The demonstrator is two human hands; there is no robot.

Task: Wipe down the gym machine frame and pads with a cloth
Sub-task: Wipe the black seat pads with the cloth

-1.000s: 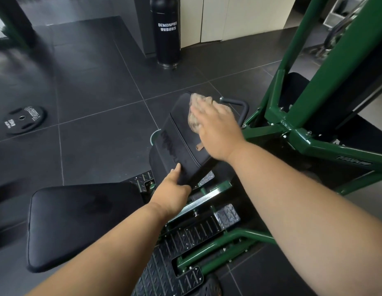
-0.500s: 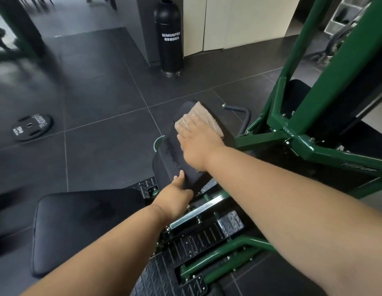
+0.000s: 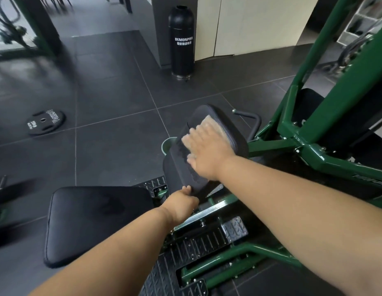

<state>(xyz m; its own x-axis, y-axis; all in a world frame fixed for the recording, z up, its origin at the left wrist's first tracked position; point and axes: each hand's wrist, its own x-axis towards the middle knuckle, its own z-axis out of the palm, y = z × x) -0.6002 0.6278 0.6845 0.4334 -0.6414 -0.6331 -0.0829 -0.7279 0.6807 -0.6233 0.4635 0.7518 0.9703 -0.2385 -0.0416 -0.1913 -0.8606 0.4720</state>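
Since a second ago the right hand (image 3: pixel 205 154) has slid the cloth (image 3: pixel 213 127) from the pad's (image 3: pixel 209 114) far end toward its middle. Its fingers lie flat, pressing the pale, crumpled cloth onto the black tilted pad. Left hand (image 3: pixel 181 202) grips the pad's near lower edge. Behind the pad, a green bucket (image 3: pixel 167 144) peeks out, contents hidden.

Both arms reached forward, bare to the elbow. Right hand (image 3: pixel 207 154) lay flat, fingers straight and blurred, palm pressed down. Left hand (image 3: pixel 181 202) sat lower, fingers curled in a grip, thumb raised.
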